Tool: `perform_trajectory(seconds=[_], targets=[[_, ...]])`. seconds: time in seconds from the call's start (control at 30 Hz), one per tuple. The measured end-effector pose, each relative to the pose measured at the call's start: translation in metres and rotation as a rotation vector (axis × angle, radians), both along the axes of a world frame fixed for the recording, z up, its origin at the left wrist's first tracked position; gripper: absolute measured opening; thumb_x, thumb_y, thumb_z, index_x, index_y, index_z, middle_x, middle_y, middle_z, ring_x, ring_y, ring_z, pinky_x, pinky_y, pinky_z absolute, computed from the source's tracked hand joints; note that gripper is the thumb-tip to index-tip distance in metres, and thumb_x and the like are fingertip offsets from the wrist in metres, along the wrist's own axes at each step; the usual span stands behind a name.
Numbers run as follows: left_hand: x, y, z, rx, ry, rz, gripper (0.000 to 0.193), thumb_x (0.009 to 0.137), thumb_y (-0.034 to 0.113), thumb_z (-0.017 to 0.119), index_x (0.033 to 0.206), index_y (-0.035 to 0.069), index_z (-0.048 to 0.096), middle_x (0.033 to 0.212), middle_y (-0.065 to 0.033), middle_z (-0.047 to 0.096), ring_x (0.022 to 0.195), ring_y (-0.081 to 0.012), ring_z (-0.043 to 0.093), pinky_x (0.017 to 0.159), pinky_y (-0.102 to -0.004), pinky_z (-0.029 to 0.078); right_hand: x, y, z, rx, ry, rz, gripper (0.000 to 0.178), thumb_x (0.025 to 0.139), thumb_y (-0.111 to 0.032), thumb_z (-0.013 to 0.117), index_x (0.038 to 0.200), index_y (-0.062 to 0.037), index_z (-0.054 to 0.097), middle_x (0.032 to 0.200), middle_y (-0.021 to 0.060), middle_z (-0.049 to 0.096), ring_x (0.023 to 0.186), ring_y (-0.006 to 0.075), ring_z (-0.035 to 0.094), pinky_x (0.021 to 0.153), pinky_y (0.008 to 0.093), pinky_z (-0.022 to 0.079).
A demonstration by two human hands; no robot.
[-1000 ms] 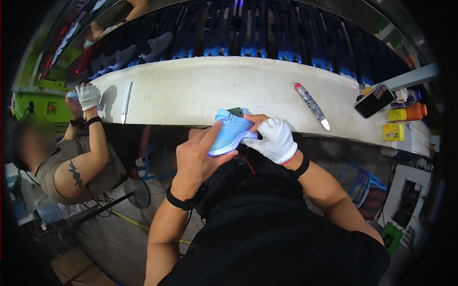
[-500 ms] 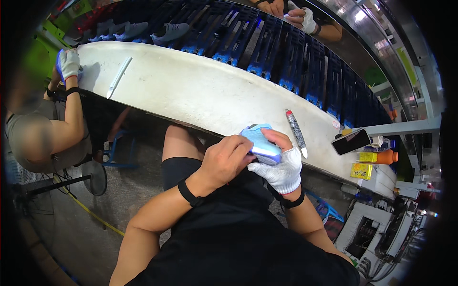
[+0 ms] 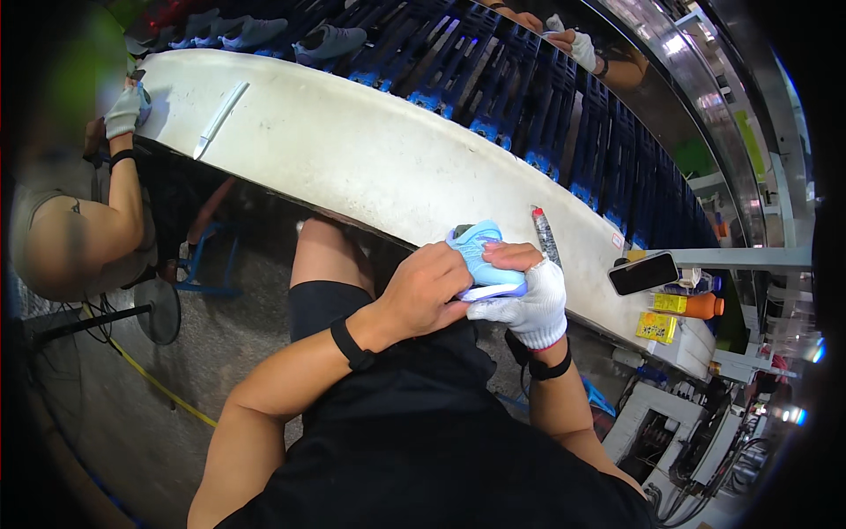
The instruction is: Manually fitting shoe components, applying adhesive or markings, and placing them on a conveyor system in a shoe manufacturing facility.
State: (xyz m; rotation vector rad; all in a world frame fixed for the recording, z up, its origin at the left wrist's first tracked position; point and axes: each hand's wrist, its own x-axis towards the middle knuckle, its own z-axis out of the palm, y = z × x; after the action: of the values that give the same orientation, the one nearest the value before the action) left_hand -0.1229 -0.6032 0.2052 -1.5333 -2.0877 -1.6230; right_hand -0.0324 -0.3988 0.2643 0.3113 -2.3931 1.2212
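Observation:
A light blue shoe [image 3: 477, 257] with a white and lavender sole edge is held between my two hands, just over the near edge of the white bench. My left hand [image 3: 426, 289], bare, grips the shoe from its left side with curled fingers. On the opposite side, my right hand [image 3: 534, 304] wears a white knit glove that leaves the thumb bare. That thumb presses on the upper while the gloved fingers wrap under the sole. Just behind my right hand lies a marker-like tool [image 3: 545, 231] with a dark mottled handle and a red end; my glove hides its near tip.
The curved white bench [image 3: 352, 150] carries a white stick-like tool [image 3: 220, 120], a phone [image 3: 643, 273], an orange bottle [image 3: 703, 306] and a yellow box [image 3: 656, 327]. Behind run blue racks [image 3: 493, 119] with several shoes [image 3: 330, 42]. A co-worker's gloved hand [image 3: 123, 113] is at far left.
The shoe has tilted in my hands, so its sole edge now faces me more. My left hand has shifted slightly right along it. The whole view has turned a little.

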Motion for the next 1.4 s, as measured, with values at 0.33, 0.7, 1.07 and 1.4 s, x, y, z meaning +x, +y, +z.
perform_trajectory(seconds=[0.33,0.7,1.07,1.4], targets=[[-0.018,-0.016,-0.002,-0.069,0.014,-0.043,0.045,0.072,0.023,0.096,0.106,0.008,0.069,0.099,-0.0078,0.070,0.093,-0.0324,0.069,0.081,-0.0437,0.057,-0.006,0.002,0.004,0.027,0.030,0.207,0.053,0.071,-0.017,0.108,0.107,-0.0076,0.071,0.106,0.0146,0.081,0.107,0.0333,0.079,0.102,0.0496,0.062],[-0.053,-0.071,0.049,-0.193,0.312,0.141,0.061,0.080,0.019,0.091,0.137,0.008,0.071,0.136,-0.0147,0.072,0.119,-0.0366,0.072,0.101,-0.0479,0.059,-0.027,-0.016,-0.048,-0.884,-0.059,-0.232,0.053,0.118,-0.049,0.052,0.106,-0.0002,0.069,0.118,0.0248,0.077,0.111,0.0304,0.074,0.104,0.0446,0.057],[-0.085,-0.047,0.077,-0.462,-0.126,-0.046,0.067,0.081,0.031,0.095,0.136,0.003,0.068,0.118,-0.0216,0.078,0.108,-0.0447,0.075,0.095,-0.0474,0.061,-0.082,-0.050,-0.016,-0.466,-0.065,0.149,0.047,0.101,-0.032,0.081,0.133,-0.0041,0.062,0.146,0.0212,0.066,0.135,0.0321,0.065,0.116,0.0434,0.049],[-0.113,-0.054,0.056,-0.580,-0.219,0.109,0.069,0.079,0.043,0.098,0.122,-0.002,0.068,0.095,-0.0277,0.079,0.096,-0.0500,0.076,0.085,-0.0528,0.060,-0.109,-0.053,-0.041,-0.898,0.021,0.139,0.036,0.119,-0.039,0.052,0.135,-0.0069,0.052,0.121,0.0079,0.055,0.108,0.0163,0.058,0.101,0.0348,0.047]])
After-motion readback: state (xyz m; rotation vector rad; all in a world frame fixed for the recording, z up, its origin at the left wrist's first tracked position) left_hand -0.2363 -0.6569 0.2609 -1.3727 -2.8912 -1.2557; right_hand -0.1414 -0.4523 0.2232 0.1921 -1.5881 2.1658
